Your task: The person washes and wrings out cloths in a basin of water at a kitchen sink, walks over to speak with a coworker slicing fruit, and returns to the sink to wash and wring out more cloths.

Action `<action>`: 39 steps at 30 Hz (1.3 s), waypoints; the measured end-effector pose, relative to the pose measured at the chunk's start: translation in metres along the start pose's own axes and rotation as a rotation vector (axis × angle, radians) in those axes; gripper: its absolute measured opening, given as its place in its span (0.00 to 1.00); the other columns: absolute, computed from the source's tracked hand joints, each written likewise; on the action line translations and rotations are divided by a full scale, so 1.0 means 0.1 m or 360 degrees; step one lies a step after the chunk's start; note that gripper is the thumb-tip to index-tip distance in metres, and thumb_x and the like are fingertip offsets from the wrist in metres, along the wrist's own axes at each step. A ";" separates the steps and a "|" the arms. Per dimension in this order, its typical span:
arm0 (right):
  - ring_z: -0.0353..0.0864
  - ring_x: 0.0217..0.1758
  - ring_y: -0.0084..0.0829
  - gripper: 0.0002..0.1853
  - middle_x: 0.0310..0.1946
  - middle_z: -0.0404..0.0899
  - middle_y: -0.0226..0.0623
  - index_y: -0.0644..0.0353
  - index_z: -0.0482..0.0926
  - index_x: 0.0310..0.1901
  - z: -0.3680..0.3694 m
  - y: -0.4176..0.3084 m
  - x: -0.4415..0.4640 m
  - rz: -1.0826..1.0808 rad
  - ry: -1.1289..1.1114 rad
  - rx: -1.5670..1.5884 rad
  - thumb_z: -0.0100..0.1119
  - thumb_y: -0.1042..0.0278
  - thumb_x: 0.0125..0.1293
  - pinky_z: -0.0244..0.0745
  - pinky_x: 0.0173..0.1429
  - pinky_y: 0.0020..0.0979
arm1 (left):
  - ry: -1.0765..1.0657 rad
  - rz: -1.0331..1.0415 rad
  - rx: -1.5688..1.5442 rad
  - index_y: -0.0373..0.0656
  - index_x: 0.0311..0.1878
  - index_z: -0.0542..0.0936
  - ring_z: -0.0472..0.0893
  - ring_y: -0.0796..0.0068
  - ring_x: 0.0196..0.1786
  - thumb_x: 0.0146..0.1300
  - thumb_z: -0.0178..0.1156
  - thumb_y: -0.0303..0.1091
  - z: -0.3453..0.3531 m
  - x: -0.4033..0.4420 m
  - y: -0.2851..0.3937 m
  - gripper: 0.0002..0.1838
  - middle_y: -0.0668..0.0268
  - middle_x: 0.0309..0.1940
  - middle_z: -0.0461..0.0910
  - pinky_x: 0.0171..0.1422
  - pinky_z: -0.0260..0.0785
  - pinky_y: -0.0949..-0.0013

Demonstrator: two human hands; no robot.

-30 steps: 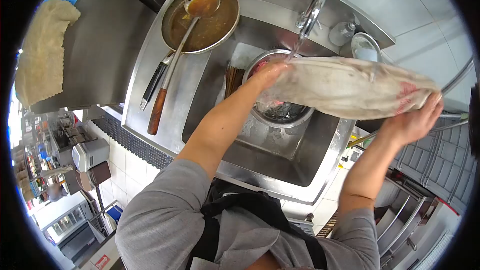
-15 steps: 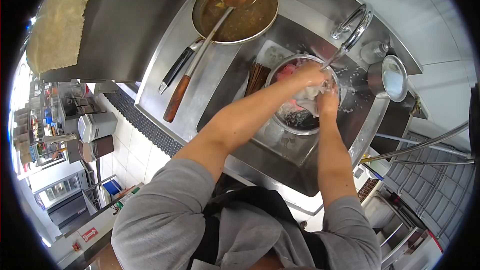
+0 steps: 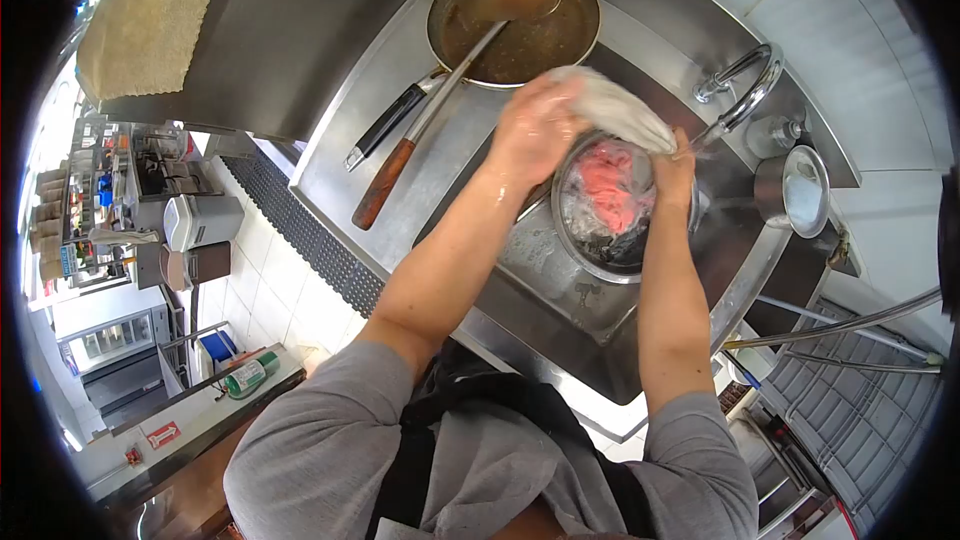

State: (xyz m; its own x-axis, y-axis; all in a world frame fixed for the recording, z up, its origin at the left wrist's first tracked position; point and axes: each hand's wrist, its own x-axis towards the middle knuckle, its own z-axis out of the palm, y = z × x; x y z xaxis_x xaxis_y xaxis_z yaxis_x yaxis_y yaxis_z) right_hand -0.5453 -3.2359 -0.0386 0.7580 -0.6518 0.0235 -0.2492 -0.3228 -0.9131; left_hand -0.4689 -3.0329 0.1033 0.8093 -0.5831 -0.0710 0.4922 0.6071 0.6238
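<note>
A wet whitish cloth [image 3: 622, 110] is stretched between my two hands, above the far side of a metal bowl [image 3: 612, 274]. My left hand [image 3: 540, 130] is closed on its left end, the fingers slightly blurred. At the lower right end, my right hand [image 3: 675, 175] pinches the cloth over the bowl's right rim. Inside the bowl a pink-red cloth [image 3: 610, 190] lies in water. The bowl stands in a steel sink [image 3: 540, 260], below the curved faucet [image 3: 755, 100].
On the drainboard, a pan [image 3: 515, 65] of brown liquid has a ladle [image 3: 430, 120] resting across it, handle toward me. A soap bottle [image 3: 775, 135] and a small metal pot [image 3: 800, 195] stand right of the sink. A brown cloth [image 3: 150, 30] hangs at upper left.
Both hands have come up out of the bowl with the whitish cloth, now drawn out between them. My left hand has moved left, uncovering the pink-red cloth. The view has shifted slightly.
</note>
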 end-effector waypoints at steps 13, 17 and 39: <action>0.67 0.58 0.35 0.37 0.56 0.67 0.44 0.66 0.60 0.62 -0.48 -0.74 -1.26 -0.0235 0.0377 -0.0071 0.64 0.78 0.47 0.66 0.59 0.30 | -0.0061 -0.0918 -0.0525 0.41 0.41 0.77 0.80 0.67 0.32 0.56 0.58 0.41 -0.05 0.57 -1.52 0.15 0.62 0.31 0.80 0.41 0.74 0.62; 0.67 0.59 0.36 0.41 0.58 0.64 0.45 0.65 0.59 0.63 -0.63 -0.69 -1.29 -0.0255 0.0349 -0.0081 0.68 0.78 0.45 0.67 0.60 0.34 | -0.0236 -0.0705 -0.0316 0.42 0.41 0.78 0.80 0.70 0.31 0.54 0.61 0.34 0.30 0.58 -1.59 0.12 0.64 0.30 0.80 0.39 0.74 0.65; 0.77 0.40 0.48 0.12 0.33 0.77 0.43 0.54 0.74 0.39 -0.64 -0.83 -0.07 -0.0884 -0.0514 -0.1425 0.56 0.70 0.50 0.72 0.43 0.43 | -0.0406 -0.0461 0.2638 0.38 0.54 0.65 0.78 0.56 0.47 0.42 0.67 0.33 0.25 0.22 -0.92 0.33 0.51 0.41 0.77 0.50 0.70 0.58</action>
State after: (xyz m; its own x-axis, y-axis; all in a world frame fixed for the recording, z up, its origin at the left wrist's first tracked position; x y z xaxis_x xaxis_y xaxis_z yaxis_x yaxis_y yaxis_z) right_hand -0.5683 -3.2485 0.0635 0.9892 -0.0935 0.1127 -0.0723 -0.9810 -0.1799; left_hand -0.5043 -3.1154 0.0641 0.6103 -0.7309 -0.3054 -0.3675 -0.6028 0.7082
